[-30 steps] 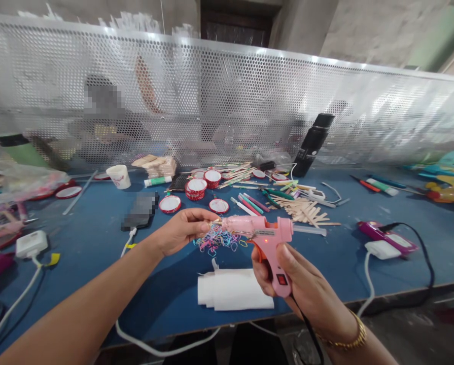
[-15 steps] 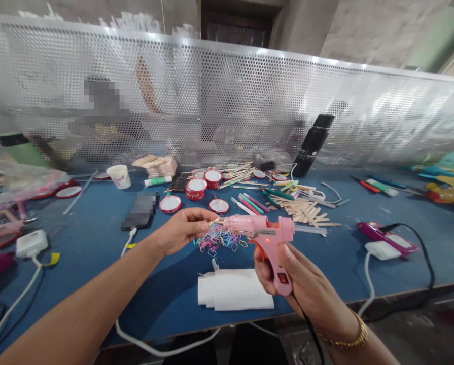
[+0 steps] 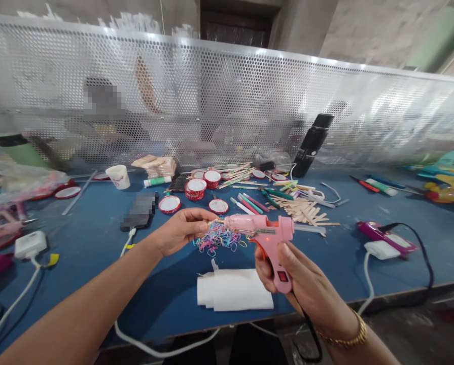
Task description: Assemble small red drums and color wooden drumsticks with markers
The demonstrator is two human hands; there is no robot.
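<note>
Two bare hands meet over the middle of a blue tabletop (image 3: 166,284), with a pink glue gun (image 3: 265,230) running between them. The right hand (image 3: 306,276) grips the gun's handle, fingers wrapped round the front by the orange trigger and thumb along the near side, so the tool is up off the surface. Its barrel lies nearly level, the long axis going from right to left across the body, and its metal nozzle (image 3: 220,221) points straight at the left hand (image 3: 184,230). That hand comes in from the left with thumb and fingers closed in a pinch, on what looks like a small tan piece (image 3: 213,221), too small to name. The nozzle is right at those fingertips; whether it touches them or the piece, I cannot tell. The left hand is therefore the nearer one to the nozzle, while the right has the handle end

Beneath the barrel lies a loose heap of coloured bands (image 3: 219,241), and nearer the person, a folded white cloth (image 3: 234,291). Beyond the gun are pens (image 3: 249,204) and a pile of flat wooden sticks (image 3: 305,209); the red-rimmed lids (image 3: 195,187) sit farther off, towards the perforated metal screen (image 3: 227,101)
</note>
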